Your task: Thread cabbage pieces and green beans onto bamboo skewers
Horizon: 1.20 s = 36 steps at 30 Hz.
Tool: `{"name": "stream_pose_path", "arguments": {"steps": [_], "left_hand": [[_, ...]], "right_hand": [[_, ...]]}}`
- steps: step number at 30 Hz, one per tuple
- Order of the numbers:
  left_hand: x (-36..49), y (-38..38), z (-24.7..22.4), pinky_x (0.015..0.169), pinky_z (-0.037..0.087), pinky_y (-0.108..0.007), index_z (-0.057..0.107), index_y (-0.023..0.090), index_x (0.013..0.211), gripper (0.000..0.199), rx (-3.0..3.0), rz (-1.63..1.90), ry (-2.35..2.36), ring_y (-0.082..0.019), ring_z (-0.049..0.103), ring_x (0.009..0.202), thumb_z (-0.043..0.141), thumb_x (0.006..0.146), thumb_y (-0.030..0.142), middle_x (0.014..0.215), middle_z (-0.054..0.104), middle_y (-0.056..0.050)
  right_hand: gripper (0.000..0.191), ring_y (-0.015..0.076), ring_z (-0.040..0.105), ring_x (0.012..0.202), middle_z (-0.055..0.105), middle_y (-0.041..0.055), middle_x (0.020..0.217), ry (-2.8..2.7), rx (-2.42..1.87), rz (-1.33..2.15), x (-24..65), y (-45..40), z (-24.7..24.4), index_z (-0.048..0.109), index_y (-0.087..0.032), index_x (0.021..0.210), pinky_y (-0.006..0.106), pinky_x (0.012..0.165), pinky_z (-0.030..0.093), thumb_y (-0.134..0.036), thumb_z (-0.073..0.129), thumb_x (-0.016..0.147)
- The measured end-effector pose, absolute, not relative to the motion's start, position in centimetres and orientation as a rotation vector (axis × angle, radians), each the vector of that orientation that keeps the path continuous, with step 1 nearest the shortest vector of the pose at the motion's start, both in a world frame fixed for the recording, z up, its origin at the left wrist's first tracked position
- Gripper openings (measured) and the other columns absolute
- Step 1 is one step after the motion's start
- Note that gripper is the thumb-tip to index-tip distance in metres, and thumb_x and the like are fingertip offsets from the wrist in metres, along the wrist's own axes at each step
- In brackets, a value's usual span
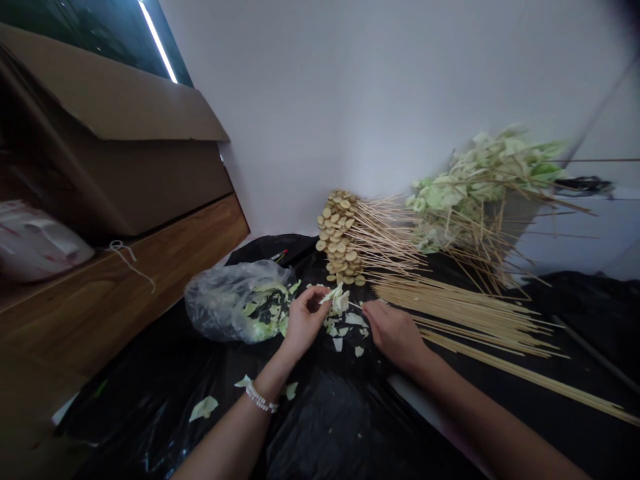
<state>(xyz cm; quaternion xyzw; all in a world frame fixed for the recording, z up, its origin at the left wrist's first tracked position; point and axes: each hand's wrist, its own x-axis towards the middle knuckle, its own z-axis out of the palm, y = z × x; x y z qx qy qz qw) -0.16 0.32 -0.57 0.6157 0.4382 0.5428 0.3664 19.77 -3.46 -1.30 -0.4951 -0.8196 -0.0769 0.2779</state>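
Observation:
In the middle of the head view, my left hand (pixel 307 317) is pinched on pale cabbage pieces (pixel 341 300) that are threaded at the tip of a thin skewer (pixel 356 305). My right hand (pixel 393 330) is closed around that skewer, just right of the cabbage; the rest of it is hidden by the fingers. Loose cabbage scraps (pixel 356 321) lie on the black plastic beneath both hands. Left of my left hand, a clear plastic bag (pixel 220 303) lies with torn cabbage leaves (pixel 267 313) at its mouth. Bare wooden skewers (pixel 465 307) are spread out beside my right hand.
Skewers with round pale slices (pixel 340 233) are stacked against the wall. Farther right, a pile of cabbage skewers (pixel 480 173) leans there, sticks pointing various ways. A cardboard box (pixel 145 173) and a white container (pixel 37 243) stand at left. Black plastic sheeting (pixel 320 427) covers the surface.

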Motion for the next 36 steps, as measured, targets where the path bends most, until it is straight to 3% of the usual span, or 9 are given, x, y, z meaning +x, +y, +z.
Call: {"name": "stream_pose_path", "arguments": {"steps": [14,19,23,27,32,36], "left_hand": [[0.0,0.5,-0.8,0.069,0.045,-0.026,0.063,0.018,0.083,0.016,1.59,1.372,1.096,-0.016,0.059,0.074,0.07,0.071,0.026,0.083,0.064,-0.004],[0.2,0.1,-1.3,0.059,0.042,-0.023,0.061,0.022,0.103,0.03,1.746,1.254,1.165,-0.013,0.056,0.064,0.066,0.074,0.025,0.076,0.062,0.0],[0.2,-0.4,-1.4,0.062,0.043,-0.023,0.05,0.025,0.125,0.049,1.906,1.191,1.182,-0.013,0.058,0.065,0.059,0.078,0.019,0.08,0.065,0.001],[0.1,-0.3,-1.8,0.062,0.044,-0.025,0.057,0.024,0.119,0.043,1.949,1.154,1.178,-0.015,0.061,0.068,0.06,0.077,0.018,0.083,0.068,-0.001],[0.0,-0.2,-1.6,0.071,0.047,-0.029,0.069,0.023,0.097,0.021,2.079,1.121,1.138,-0.02,0.064,0.08,0.059,0.079,0.019,0.086,0.069,-0.005],[0.0,-0.3,-1.2,0.092,0.044,-0.036,0.07,0.026,0.105,0.027,2.241,1.048,1.099,-0.024,0.06,0.104,0.061,0.08,0.018,0.108,0.068,-0.008]], "right_hand": [[0.021,0.0144,0.057,0.066,0.066,0.0023,0.08,-2.231,-1.486,-0.176,19.8,-3.5,-0.6,0.06,-0.02,0.091,0.027,0.057,0.027,-0.014,0.04,0.091],[0.024,0.0155,0.057,0.065,0.067,0.0037,0.079,-2.146,-1.537,-0.262,20.2,-3.2,-0.6,0.062,-0.021,0.089,0.028,0.056,0.027,-0.018,0.039,0.093],[0.025,0.0157,0.059,0.069,0.069,0.0044,0.084,-2.05,-1.515,-0.262,20.6,-2.8,-0.9,0.063,-0.02,0.091,0.027,0.059,0.03,-0.02,0.038,0.094],[0.023,0.0159,0.06,0.071,0.069,0.0032,0.083,-1.988,-1.507,-0.232,20.8,-2.6,-1.1,0.062,-0.02,0.091,0.026,0.062,0.032,-0.022,0.039,0.095],[0.023,0.0156,0.06,0.071,0.069,0.0033,0.083,-2.039,-1.5,-0.215,20.5,-2.7,-1.2,0.062,-0.019,0.089,0.026,0.06,0.031,-0.02,0.039,0.094],[0.022,0.0156,0.061,0.07,0.069,0.0032,0.082,-2.035,-1.515,-0.204,20.4,-2.8,-1.2,0.061,-0.019,0.089,0.026,0.059,0.031,-0.021,0.04,0.095]]}}
